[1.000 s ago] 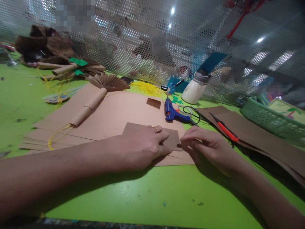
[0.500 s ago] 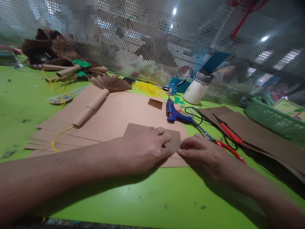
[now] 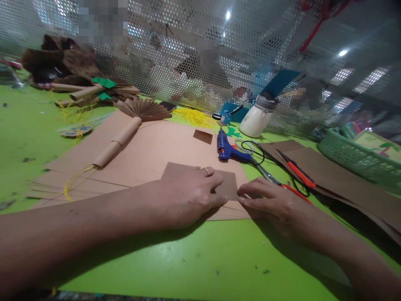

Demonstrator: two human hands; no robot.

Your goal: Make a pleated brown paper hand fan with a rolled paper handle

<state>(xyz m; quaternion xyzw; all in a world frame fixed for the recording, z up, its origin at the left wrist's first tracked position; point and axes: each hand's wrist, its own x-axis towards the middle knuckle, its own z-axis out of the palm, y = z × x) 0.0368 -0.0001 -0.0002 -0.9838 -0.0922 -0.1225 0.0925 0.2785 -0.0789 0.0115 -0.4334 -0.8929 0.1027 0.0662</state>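
Observation:
A small brown paper piece lies on a stack of larger tan paper sheets. My left hand, with a ring on one finger, rests over the small piece with its fingers stretched out on it, covering its left and lower part. At the piece's lower right corner, my right hand has thumb and fingertips closed together on the edge. Behind the right hand, scissors with red handles are partly covered. A blue glue gun lies just beyond the paper piece.
A rolled paper handle with yellow cord and a pleated paper fan lie left. Yellow strands and a white bottle stand behind. At right are a red cutter, brown sheets and a green basket.
My right fingertips have shifted slightly down along the paper's right edge to its lower corner, and the scissors show more. The left hand stays on the paper. The view has shifted a little.

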